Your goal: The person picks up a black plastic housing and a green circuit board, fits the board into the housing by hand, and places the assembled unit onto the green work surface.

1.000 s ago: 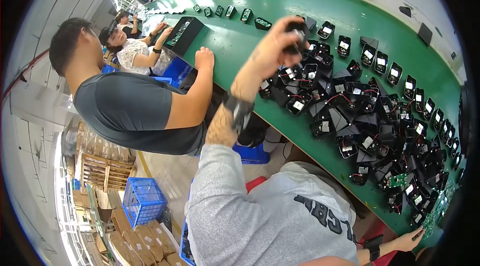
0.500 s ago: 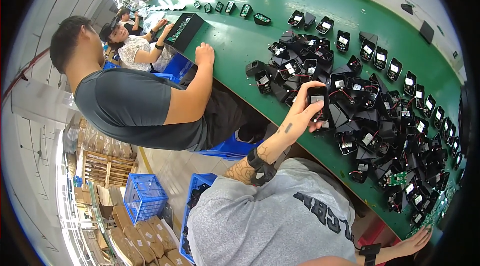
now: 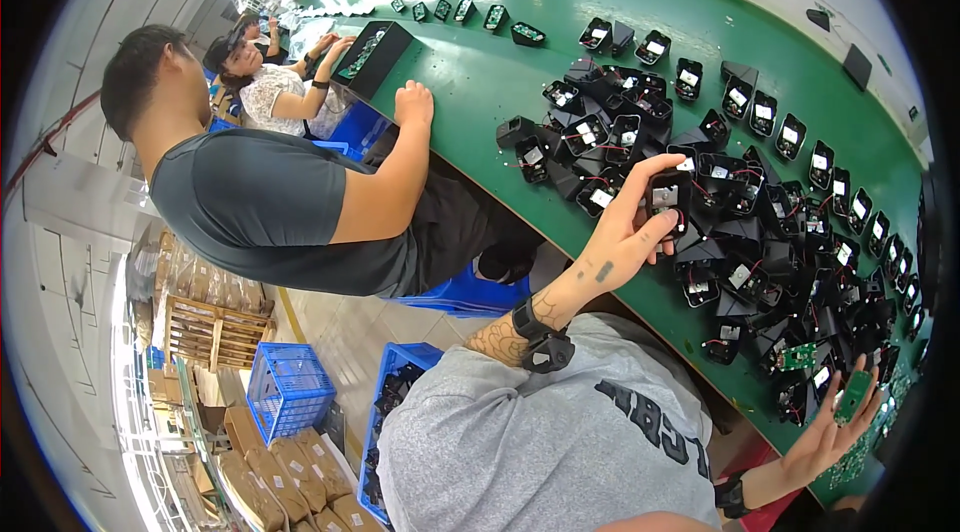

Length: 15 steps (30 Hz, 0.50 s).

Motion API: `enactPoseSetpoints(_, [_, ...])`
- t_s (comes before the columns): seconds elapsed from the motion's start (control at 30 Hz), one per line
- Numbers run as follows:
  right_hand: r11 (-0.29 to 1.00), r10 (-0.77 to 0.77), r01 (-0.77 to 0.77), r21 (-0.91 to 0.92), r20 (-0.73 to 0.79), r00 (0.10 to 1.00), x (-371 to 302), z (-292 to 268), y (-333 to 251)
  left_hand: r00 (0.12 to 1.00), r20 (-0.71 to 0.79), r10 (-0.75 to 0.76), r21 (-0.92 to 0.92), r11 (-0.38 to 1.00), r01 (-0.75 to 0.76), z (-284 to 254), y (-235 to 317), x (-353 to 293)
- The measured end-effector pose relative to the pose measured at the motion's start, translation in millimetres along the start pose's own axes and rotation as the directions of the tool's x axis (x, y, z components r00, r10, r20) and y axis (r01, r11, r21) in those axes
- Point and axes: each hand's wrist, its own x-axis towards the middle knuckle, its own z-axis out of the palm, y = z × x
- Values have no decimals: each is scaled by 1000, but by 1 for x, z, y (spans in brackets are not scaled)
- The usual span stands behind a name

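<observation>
Black plastic housing (image 3: 669, 196) is grasped by its sides in the left hand (image 3: 625, 237), over the near side of a heap of similar housings (image 3: 738, 277); its open face points up, seemingly so that the inside stays in view. The right hand (image 3: 822, 439) grips a small green circuit board (image 3: 853, 398) among its fingers, near the heap's right end. Farther back on the green bench (image 3: 470, 122), a curved row of open housings (image 3: 790, 137) stands apart, probably to keep them separate from the heap.

Left forearm (image 3: 500, 337) angles forward and rightward; left hand (image 3: 625, 237) grips between thumb (image 3: 656, 227) and curled fingers (image 3: 648, 171). Right hand (image 3: 826, 434), farther right, has fingers extended and parted.
</observation>
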Motion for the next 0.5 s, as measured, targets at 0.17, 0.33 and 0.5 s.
enactPoseSetpoints(0.17, [987, 101, -119, 112, 149, 984, -5, 24, 11, 999, 44, 12, 14, 1000, -12, 2, 6, -4])
enactPoseSetpoints(0.33, [925, 251, -304, 227, 233, 939, -3, 63, 15, 999, 47, -15, 14, 1000, 14, 13, 7, 5])
enactPoseSetpoints(0.5, [692, 400, -594, 412, 466, 789, 6, 118, 32, 996, -23, 85, 87, 993, -83, 34, 13, 0])
